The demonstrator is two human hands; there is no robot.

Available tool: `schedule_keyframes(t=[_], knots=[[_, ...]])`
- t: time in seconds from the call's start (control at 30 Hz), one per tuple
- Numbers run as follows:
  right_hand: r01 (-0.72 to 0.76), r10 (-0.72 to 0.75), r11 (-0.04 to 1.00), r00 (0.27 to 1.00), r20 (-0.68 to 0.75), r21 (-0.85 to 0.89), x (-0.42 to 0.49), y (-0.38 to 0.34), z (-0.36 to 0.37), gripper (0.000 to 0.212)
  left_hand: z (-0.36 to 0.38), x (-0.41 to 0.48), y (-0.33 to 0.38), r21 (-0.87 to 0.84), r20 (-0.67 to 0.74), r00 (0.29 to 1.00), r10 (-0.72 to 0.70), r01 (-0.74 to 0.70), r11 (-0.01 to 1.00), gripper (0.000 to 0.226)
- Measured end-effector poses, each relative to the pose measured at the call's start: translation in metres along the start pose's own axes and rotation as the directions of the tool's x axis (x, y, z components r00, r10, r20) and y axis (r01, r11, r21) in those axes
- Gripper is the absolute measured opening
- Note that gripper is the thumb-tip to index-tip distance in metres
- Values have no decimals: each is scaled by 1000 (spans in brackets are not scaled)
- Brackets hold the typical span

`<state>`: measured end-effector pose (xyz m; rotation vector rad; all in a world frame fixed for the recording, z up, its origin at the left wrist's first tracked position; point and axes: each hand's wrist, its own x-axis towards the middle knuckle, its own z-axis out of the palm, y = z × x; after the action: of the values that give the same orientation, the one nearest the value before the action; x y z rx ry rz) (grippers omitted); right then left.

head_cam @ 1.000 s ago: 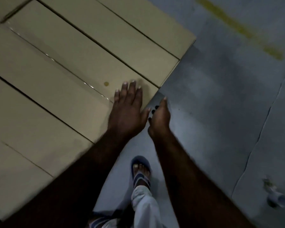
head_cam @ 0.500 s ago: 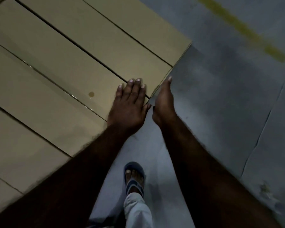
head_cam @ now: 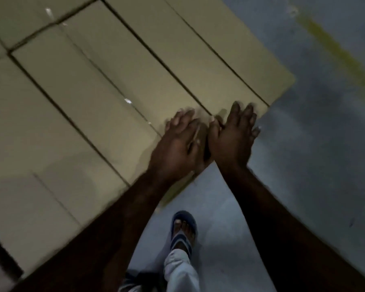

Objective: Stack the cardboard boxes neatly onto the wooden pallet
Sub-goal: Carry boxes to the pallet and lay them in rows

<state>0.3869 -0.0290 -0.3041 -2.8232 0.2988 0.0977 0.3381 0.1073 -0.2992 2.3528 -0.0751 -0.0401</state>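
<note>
Several long tan cardboard boxes [head_cam: 118,76] lie side by side in a flat layer, filling the upper left of the head view. My left hand [head_cam: 179,148] rests flat, fingers apart, on the near end of one box [head_cam: 135,114] at the stack's edge. My right hand [head_cam: 234,138] lies open just beside it, fingers spread over the end of the neighbouring box [head_cam: 230,76], its outer fingers past the edge. Neither hand grips anything. The wooden pallet is hidden under the boxes. The image is blurred by motion.
Grey concrete floor [head_cam: 314,165] spreads to the right and below the stack, with a worn yellow line [head_cam: 333,51] at the upper right. My foot in a blue sandal [head_cam: 183,230] stands on the floor close to the stack's edge.
My right hand has moved from the side of the stack up onto the box top beside my left hand. The view has shifted, so the stack's corner sits further right.
</note>
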Motion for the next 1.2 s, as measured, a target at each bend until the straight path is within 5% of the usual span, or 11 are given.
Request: schedule_keyframes(t=[0.1,0.17,0.3,0.37,0.5,0.7,0.83,1.0,1.2], knots=[[286,-278,954,956,93,-85,-30,-37,14,75,-51,-58,-49,218,-206,966,-155,200,955,59],[402,-382,908,910,162,-118,-55,-64,32,78,-86,-104,-88,297,-333,874,-354,453,840,67],[528,-493,837,841,222,-142,-110,-122,69,85,-143,-197,-147,212,-487,470,-736,881,422,85],[543,-511,825,836,202,-159,-129,-149,82,85,-154,-227,-162,63,-429,322,-844,943,328,99],[511,-469,829,856,217,-226,-144,-182,94,88,-159,-245,-170,-319,-260,415,-872,815,483,106],[550,-521,764,834,181,-338,-171,-213,93,66,-173,-263,-178,-445,-192,553,-811,687,574,103],[609,-563,733,793,232,-303,-204,-259,82,66,-196,-293,-183,-494,-220,526,-821,666,559,87],[874,-868,468,427,254,129,-290,-309,78,45,-210,-363,-175,-722,-289,248,-925,577,381,71],[871,-884,162,-81,461,463,-398,-327,88,37,-179,-476,-128,-922,-182,-211,-960,375,93,51]])
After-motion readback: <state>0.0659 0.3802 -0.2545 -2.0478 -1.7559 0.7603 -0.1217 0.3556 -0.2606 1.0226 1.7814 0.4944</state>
